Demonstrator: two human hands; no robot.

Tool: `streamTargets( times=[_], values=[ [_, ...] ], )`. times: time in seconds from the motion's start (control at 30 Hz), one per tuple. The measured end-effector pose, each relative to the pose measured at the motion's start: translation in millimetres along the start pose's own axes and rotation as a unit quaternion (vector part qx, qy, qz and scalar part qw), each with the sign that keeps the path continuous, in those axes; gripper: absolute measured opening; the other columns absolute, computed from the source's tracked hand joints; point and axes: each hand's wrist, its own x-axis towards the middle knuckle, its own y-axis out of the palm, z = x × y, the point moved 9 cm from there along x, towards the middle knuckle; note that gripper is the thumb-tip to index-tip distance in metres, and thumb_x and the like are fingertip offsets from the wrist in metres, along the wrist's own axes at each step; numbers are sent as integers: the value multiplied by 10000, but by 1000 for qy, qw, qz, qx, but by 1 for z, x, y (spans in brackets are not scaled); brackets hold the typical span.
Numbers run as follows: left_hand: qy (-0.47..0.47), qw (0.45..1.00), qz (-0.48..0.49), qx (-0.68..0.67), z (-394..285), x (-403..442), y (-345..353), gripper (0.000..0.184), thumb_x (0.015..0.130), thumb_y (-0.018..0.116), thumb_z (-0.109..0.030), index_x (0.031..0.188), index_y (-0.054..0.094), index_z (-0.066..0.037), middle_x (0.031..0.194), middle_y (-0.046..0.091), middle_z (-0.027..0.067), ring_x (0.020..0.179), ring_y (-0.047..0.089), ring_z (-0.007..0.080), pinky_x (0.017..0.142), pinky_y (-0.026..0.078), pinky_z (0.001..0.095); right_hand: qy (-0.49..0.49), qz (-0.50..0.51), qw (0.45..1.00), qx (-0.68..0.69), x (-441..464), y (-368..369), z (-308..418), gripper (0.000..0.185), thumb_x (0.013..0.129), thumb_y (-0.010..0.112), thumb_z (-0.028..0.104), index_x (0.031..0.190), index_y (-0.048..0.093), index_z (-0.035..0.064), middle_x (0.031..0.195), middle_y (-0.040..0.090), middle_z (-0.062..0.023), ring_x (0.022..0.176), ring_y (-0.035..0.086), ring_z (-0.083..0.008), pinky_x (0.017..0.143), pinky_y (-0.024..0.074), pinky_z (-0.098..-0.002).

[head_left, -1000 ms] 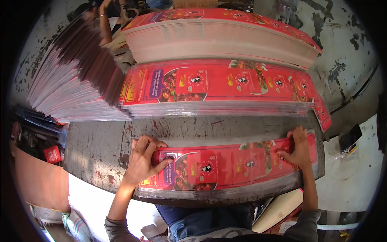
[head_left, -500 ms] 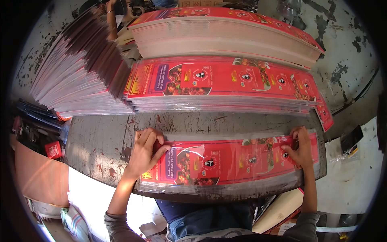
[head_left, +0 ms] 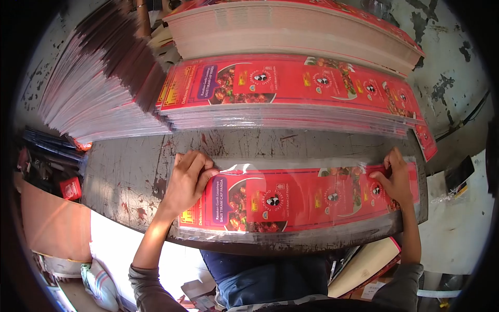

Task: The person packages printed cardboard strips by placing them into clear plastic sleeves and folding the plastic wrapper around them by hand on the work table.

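A long red printed sheet [head_left: 306, 200] with food pictures and panda logos lies on the table in front of me, inside a clear plastic sleeve [head_left: 270, 165]. At the sleeve's upper left, my left hand [head_left: 193, 174] is closed, thumb and bent fingers pinching the plastic. My right hand [head_left: 396, 179] grips the sleeve's upper right part, its thumb pressed on the printed face and its fingers curled at the far edge. The sleeve's clear margin shows above and below the print.
Behind lies a stack of sleeved red sheets [head_left: 291, 83], with a taller stack of sheets [head_left: 291, 36] farther back. A fanned pile of sleeved sheets [head_left: 104, 99] leans at left. The worn dark table [head_left: 125, 177] has a curved front edge. Cardboard [head_left: 54, 223] stands lower left.
Both hands keep their grip on the sleeve, the right hand shifting slightly up and outward. The whole view has tilted a little, with the stacks now higher in the picture.
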Motion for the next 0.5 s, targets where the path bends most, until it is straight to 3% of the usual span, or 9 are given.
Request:
streamTargets(
  times=[0.27,0.33,0.37,0.4,0.47,0.5],
  values=[
    [-17,1000,16,13,5,5,-8,166,791,658,-155,777,538,-41,697,539,67,660,538,225,668,369,331,-16,-34,999,-9,0,-7,7,519,646,775,358,760,404,14,746,337,-96,676,344,-270,594,309,-365],
    [-61,996,0,-69,24,3,-17,211,815,632,-216,758,541,-34,639,545,85,597,551,221,605,404,318,-37,-49,998,-25,-3,-9,9,518,649,773,361,760,405,15,747,337,-94,678,343,-273,611,312,-377],
    [-52,993,-30,-96,30,1,-21,382,889,515,-369,752,548,-14,606,550,99,574,559,201,560,424,308,-56,-64,995,-42,-5,-11,11,518,652,771,365,760,405,15,749,336,-93,679,342,-276,627,314,-390],
    [-52,994,-32,-94,34,0,-20,382,889,515,-369,752,548,-14,606,550,99,574,559,201,560,424,308,-59,-66,995,-41,-7,-10,8,518,652,771,365,760,405,15,749,336,-93,679,342,-276,627,314,-390],
    [-98,966,-45,-237,49,-3,-18,565,917,375,-513,764,556,0,627,560,92,602,557,180,594,433,311,-77,-103,988,-86,-13,-16,7,525,657,764,384,751,402,15,761,350,-95,689,347,-281,657,306,-415],
    [-113,964,-39,-235,52,-3,-19,714,913,210,-611,787,562,-2,659,572,84,620,552,157,603,436,298,-78,-106,988,-85,-16,-18,8,525,657,764,384,751,402,15,761,350,-95,689,347,-281,657,306,-415]
  ],
)
